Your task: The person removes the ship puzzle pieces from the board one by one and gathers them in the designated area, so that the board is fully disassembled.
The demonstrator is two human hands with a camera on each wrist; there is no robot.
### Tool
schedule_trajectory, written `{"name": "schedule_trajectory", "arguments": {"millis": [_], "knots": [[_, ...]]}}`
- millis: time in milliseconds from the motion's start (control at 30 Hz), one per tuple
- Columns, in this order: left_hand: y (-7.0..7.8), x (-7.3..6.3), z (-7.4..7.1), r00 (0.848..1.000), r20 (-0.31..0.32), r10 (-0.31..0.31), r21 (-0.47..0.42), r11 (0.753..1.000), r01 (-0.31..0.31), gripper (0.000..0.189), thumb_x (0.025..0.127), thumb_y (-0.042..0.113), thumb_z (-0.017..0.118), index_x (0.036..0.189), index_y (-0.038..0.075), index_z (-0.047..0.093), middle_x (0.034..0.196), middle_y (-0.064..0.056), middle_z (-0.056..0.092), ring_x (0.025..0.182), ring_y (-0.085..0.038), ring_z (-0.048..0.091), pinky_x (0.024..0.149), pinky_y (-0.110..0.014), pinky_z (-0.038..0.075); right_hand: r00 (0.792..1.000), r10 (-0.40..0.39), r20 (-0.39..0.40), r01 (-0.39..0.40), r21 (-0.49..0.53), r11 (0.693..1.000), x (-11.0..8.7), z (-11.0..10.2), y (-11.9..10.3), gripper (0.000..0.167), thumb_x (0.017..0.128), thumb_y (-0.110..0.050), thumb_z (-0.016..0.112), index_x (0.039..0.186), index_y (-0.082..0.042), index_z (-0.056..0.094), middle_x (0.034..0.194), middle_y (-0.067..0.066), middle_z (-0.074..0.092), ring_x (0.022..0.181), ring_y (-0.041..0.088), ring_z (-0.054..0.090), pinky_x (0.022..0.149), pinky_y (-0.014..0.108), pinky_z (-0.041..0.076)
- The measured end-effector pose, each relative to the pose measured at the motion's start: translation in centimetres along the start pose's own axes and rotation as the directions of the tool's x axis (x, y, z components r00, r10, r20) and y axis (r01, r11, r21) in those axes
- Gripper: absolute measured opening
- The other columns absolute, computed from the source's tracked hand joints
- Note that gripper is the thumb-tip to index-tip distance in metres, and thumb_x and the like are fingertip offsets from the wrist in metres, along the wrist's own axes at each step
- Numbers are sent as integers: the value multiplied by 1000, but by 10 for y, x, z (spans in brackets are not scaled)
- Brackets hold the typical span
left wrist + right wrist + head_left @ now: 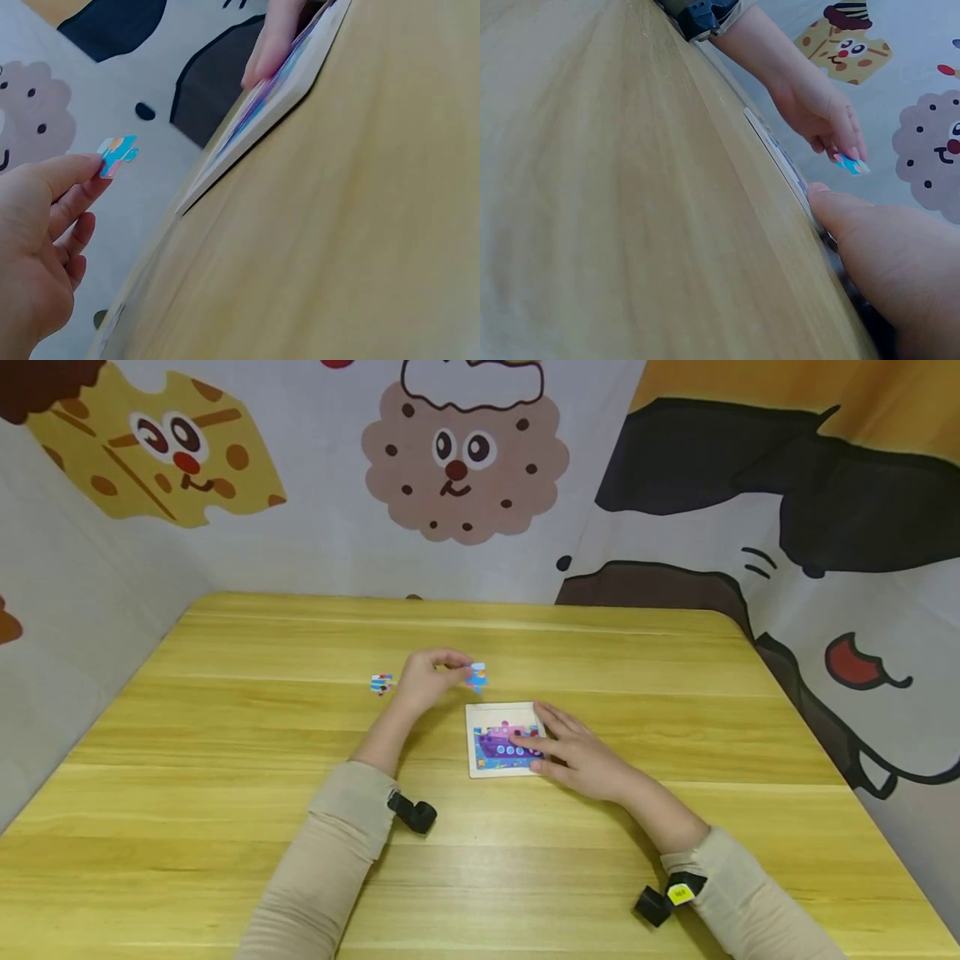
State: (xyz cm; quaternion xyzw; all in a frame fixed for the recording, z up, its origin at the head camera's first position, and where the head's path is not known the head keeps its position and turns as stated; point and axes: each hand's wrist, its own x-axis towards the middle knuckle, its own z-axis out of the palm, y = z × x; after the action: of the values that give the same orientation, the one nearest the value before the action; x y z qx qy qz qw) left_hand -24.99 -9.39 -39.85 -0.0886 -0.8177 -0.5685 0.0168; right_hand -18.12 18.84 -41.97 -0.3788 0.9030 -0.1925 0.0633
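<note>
In the head view my left hand [429, 678] pinches a jigsaw puzzle piece [477, 676], blue with white and orange bits, between thumb and fingertips. The left wrist view shows this puzzle piece [118, 155] held up off the table. A square puzzle board [506, 773] with a pale frame lies flat to the near right of that hand. Joined pieces showing a purple and pink ship fill its lower part; bare board shows along the top. My right hand [585, 758] rests over the board's right side, fingers spread, one fingertip on the picture and the thumb near the lower right corner.
More loose puzzle pieces [381, 683] lie close together on the wooden table [225, 793], left of my left hand. Behind the table's far edge hangs a cloth [315, 552] printed with cartoon food. Both wrists carry small black cameras [417, 815].
</note>
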Motion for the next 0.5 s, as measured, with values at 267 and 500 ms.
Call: {"name": "schedule_trajectory", "arguments": {"millis": [267,500], "knots": [[-1,1,-21,998,-12,-68,18,997,69,14,87,19,72,99,11,73,101,-3,64,98,-20,55,81,-37,46,1000,-15,-9,15,-1,1000,-1,-2,-2,44,100,-44,45,143,-32,45,158,15,7,144,31,4,111,54,8],[-7,0,-30,996,14,-86,44,995,85,13,88,17,72,98,9,72,98,-5,64,86,-22,55,67,-32,49,1000,-13,-3,13,0,1000,-1,-2,-3,44,100,-43,45,143,-32,45,158,15,6,144,30,3,112,53,7]]}}
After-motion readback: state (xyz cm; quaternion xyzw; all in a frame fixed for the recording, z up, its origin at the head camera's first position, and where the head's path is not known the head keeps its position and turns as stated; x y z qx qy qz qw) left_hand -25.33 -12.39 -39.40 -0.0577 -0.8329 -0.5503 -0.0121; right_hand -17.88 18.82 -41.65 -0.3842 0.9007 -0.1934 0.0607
